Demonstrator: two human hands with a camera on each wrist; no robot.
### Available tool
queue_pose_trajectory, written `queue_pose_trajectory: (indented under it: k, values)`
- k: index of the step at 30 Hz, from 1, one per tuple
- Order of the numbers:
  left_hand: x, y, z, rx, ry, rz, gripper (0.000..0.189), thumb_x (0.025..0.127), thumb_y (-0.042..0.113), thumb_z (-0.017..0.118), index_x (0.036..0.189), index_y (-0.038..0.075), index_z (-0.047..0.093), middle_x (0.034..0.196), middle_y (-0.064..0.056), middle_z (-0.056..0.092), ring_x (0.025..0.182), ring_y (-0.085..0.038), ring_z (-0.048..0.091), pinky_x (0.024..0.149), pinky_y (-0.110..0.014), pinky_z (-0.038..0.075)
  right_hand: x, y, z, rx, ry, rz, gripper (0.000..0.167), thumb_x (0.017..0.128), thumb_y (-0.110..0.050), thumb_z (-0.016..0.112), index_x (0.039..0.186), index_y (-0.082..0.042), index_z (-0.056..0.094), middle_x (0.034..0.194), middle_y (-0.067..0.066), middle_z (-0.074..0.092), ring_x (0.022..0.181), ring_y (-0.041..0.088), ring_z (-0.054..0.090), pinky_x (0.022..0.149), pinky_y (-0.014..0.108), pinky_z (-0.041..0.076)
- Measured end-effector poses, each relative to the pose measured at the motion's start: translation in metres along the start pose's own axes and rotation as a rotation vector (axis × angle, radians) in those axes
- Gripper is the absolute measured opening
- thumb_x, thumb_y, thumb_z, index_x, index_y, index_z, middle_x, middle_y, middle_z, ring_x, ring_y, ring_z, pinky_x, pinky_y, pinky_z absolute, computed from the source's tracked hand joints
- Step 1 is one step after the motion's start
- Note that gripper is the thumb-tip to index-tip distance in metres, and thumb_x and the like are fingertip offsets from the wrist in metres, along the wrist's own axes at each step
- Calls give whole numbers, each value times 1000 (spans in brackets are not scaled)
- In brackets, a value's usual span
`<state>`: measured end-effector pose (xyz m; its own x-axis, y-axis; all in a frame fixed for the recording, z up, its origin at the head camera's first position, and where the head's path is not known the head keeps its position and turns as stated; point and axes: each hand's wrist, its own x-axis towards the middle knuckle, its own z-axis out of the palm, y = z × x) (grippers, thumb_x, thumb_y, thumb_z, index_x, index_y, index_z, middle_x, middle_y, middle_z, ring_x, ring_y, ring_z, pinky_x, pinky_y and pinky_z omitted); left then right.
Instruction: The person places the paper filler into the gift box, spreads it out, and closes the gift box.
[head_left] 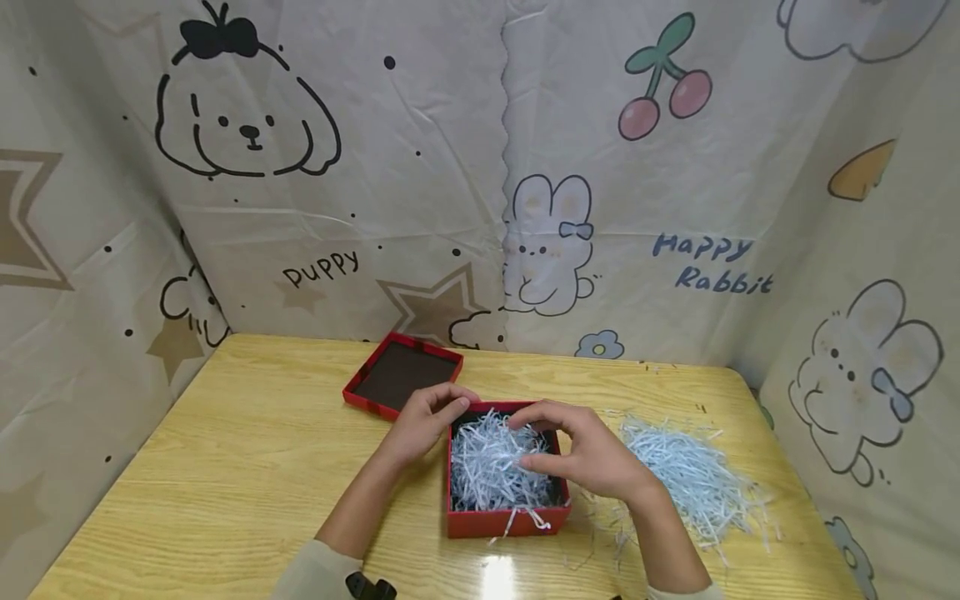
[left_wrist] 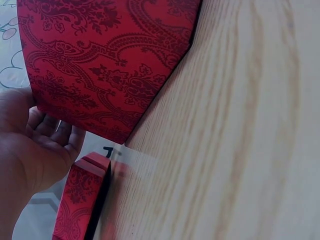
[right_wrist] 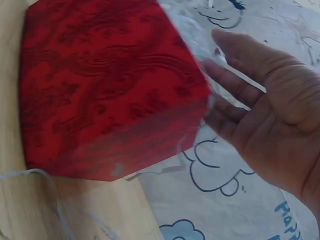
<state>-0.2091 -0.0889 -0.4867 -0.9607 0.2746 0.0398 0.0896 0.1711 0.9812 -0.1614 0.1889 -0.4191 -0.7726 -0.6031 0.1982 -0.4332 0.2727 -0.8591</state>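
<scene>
A red gift box (head_left: pixel 507 522) with a dark inside stands on the table, filled with pale blue shredded paper (head_left: pixel 491 462). My left hand (head_left: pixel 429 421) holds the box at its back left corner. In the left wrist view, that hand's thumb and fingers (left_wrist: pixel 62 132) lie about the patterned corner of the box (left_wrist: pixel 107 65). Over the right part of the filling is my right hand (head_left: pixel 592 454), thumb and fingers spread apart. From the right wrist view, this hand (right_wrist: pixel 270 95) is at the box's upper edge beside white strands; whether its fingertips touch the paper I cannot tell.
The red lid (head_left: pixel 405 375) lies inside-up behind and left of the box. A loose heap of pale blue shreds (head_left: pixel 693 479) spreads over the right of the wooden table (head_left: pixel 247 467). Stray strands hang over the box's front wall. Printed cloth (head_left: pixel 420 167) encloses the table's back and sides.
</scene>
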Motion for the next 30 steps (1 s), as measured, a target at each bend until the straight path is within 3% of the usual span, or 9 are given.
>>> queue_pose_trajectory:
  k: [4,8,12,21,26,30]
  values:
    - [0,0,1,14,13,0,19,107,19,64,116,9,77,116,-6,76,113,-22,64,104,-36,50,-3,-4,-2,155,28,-56,38,95,0,77,131,-9,69,128,20,69,118,44,65,105,44,53]
    - [-1,0,1,11,14,-13,19,107,21,64,116,10,77,115,-5,76,113,-22,64,105,-38,49,-1,-7,8,240,-17,-120,32,97,5,72,127,-3,68,120,23,67,108,42,66,97,39,57]
    - [-2,0,1,7,12,-1,20,108,21,63,116,10,77,116,-5,76,114,-21,64,105,-38,49,6,-9,25,247,-85,-136,20,99,1,71,118,-2,70,112,18,69,101,34,68,92,39,59]
    - [-1,0,-1,-8,-2,20,21,108,20,63,117,7,76,118,-7,75,115,-20,64,106,-37,48,20,-6,48,133,-130,44,14,96,0,74,109,-4,74,107,12,73,96,15,69,89,33,58]
    - [-1,-1,-2,4,-1,42,22,108,20,62,117,5,76,118,-8,75,115,-20,64,104,-37,48,27,-4,53,37,-104,90,14,95,-1,76,107,-8,74,104,5,73,93,14,69,86,31,58]
    - [0,0,0,7,-6,49,21,108,19,63,117,5,76,117,-8,75,114,-20,64,102,-36,48,34,-1,57,-46,-128,161,16,94,-4,78,109,-11,74,103,-1,72,94,12,67,86,30,57]
